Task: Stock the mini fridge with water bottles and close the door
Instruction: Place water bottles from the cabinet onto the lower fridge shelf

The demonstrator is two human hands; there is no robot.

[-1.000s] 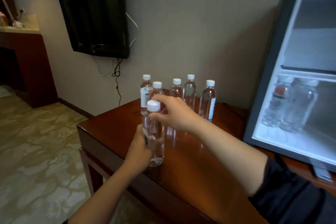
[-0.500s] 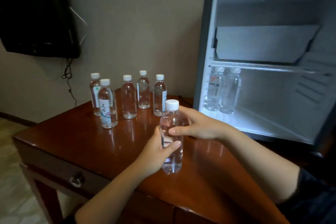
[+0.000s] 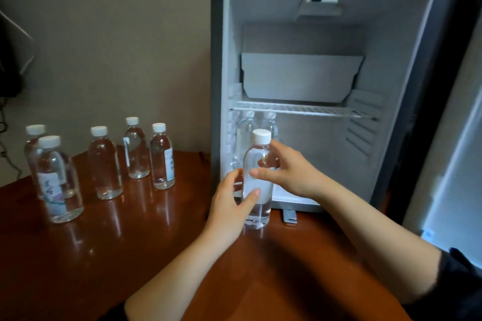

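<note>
A clear water bottle (image 3: pixel 258 161) with a white cap is held upright in front of the open mini fridge (image 3: pixel 302 41), just above the table. My left hand (image 3: pixel 232 206) grips its lower half and my right hand (image 3: pixel 289 172) grips its upper half. Two bottles (image 3: pixel 246 128) stand at the back left of the fridge's lower compartment, under the wire shelf (image 3: pixel 300 109). Several more bottles (image 3: pixel 104 161) stand in a group on the table at the left. The fridge door (image 3: pixel 459 138) hangs open at the right edge.
The fridge sits on a glossy brown wooden table (image 3: pixel 117 255). A white box-like tray (image 3: pixel 300 75) occupies the fridge's upper compartment. A dark wall-mounted screen with cables (image 3: pixel 7 73) is at the far left.
Both hands have carried the bottle to the right, from the bottle group to the front of the fridge opening. My view has swung right, bringing the whole fridge interior into sight.
</note>
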